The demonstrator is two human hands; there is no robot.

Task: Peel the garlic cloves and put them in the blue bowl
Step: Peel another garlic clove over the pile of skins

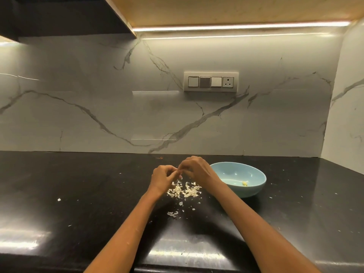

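Left hand (162, 177): frame centre, fingers curled, pinching a small garlic clove (178, 171), mostly hidden
Right hand (194, 169): fingertips pinching the same clove
Skins (185, 189): scattered below hands on black counter (78, 194)
Blue bowl (239, 181): right of hands, one peeled clove (244, 183) inside

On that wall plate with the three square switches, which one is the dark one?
The middle switch is the dark grey one. The switches on either side of it, left and right, are white, and the socket sits at the far right end.
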